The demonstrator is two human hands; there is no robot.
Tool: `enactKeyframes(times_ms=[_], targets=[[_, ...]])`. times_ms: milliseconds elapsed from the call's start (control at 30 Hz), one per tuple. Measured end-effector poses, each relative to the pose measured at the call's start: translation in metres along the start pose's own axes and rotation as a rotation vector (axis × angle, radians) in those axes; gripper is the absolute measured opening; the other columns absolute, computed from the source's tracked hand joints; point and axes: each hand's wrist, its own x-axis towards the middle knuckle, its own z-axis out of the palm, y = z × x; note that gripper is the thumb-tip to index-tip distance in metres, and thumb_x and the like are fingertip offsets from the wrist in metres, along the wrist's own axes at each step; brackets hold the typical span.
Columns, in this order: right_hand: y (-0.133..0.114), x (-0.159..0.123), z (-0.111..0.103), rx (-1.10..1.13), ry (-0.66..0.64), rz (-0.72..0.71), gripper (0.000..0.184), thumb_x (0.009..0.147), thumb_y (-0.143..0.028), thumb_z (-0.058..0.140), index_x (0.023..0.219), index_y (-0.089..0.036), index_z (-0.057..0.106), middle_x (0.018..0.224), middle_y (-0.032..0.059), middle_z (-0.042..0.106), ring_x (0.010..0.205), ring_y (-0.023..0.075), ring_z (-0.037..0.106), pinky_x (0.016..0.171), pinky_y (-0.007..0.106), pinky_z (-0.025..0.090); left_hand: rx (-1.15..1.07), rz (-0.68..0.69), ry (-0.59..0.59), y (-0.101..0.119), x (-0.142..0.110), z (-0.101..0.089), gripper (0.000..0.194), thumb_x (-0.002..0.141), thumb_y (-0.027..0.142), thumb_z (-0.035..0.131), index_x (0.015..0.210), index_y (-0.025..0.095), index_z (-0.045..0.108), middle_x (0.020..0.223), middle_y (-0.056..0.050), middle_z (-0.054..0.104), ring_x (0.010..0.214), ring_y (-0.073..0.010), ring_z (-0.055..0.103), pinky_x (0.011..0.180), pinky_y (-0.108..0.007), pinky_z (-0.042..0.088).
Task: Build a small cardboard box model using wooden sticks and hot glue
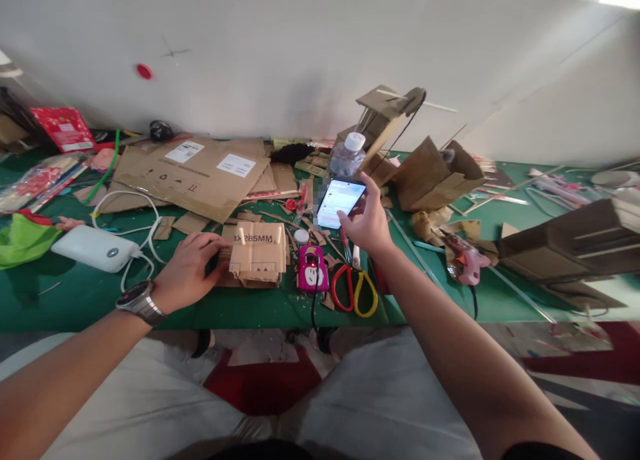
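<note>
In my right hand (371,221) is a smartphone (341,203) with a lit screen, my thumb over its lower right side. My left hand (194,270), with a metal watch at the wrist, rests beside a small cardboard box (257,250). Its fingers stretch toward the box's left side; whether they press on it is hard to tell. Two short pale sticks stand out of the box's upper face. Just right of the box sits a purple power socket (312,269) with a black cable and a red light. Scissors (356,292) with red and yellow handles lie below the phone.
A flat cardboard sheet (187,173) and a white power bank (95,249) with a cable lie left. A plastic bottle (347,155) stands behind the phone. Rightward are a pink glue gun (470,260), an open cardboard box (440,173) and a larger cardboard piece (575,247). Scraps litter the green table.
</note>
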Motion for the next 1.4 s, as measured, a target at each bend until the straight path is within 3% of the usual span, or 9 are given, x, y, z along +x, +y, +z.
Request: enactKeyframes(times_ms=[300,700,967,1167,1400], targets=[[-0.009,0.001,-0.005,-0.018,-0.052,0.067,0.096,0.087,-0.035,0.065,0.172,-0.017,0.026,0.114,0.0143,0.073,0.083,0.0317,0.076,0.084,0.060,0.071,-0.004,0.011,0.013,0.000,-0.001,0.001,0.037,0.093,0.027,0.058,0.127,0.019,0.069,0.134,-0.016,0.070,0.127,-0.0392,0.063,0.111,-0.061,0.053],[-0.011,-0.002,-0.002,-0.008,-0.088,0.095,0.103,0.090,-0.038,0.060,0.177,-0.017,0.008,0.115,0.0149,0.072,0.085,0.0321,0.076,0.080,0.058,0.070,0.020,0.036,0.018,0.000,-0.001,0.000,0.035,0.094,0.025,0.056,0.127,0.019,0.067,0.133,-0.016,0.069,0.125,-0.0390,0.064,0.108,-0.060,0.053],[-0.008,-0.003,0.000,-0.022,-0.094,0.105,0.103,0.092,-0.036,0.059,0.179,-0.019,0.005,0.118,0.0155,0.074,0.088,0.0334,0.078,0.081,0.059,0.070,0.017,0.027,-0.005,0.000,-0.002,0.000,0.034,0.094,0.024,0.057,0.127,0.021,0.065,0.134,-0.015,0.069,0.127,-0.0374,0.063,0.109,-0.058,0.053],[-0.010,-0.002,-0.002,0.016,-0.065,0.086,0.095,0.091,-0.035,0.061,0.174,-0.021,0.019,0.114,0.0129,0.075,0.085,0.0314,0.076,0.081,0.057,0.069,0.024,0.023,-0.003,0.000,-0.002,0.001,0.035,0.094,0.025,0.057,0.127,0.020,0.066,0.134,-0.015,0.068,0.127,-0.0384,0.062,0.109,-0.059,0.053],[-0.008,-0.001,-0.001,-0.019,-0.047,0.069,0.091,0.093,-0.038,0.061,0.173,-0.019,0.021,0.108,0.0126,0.074,0.076,0.0298,0.074,0.077,0.057,0.070,0.032,0.028,-0.001,0.000,-0.002,0.001,0.035,0.095,0.027,0.056,0.127,0.020,0.067,0.133,-0.015,0.069,0.127,-0.0383,0.063,0.110,-0.059,0.053]])
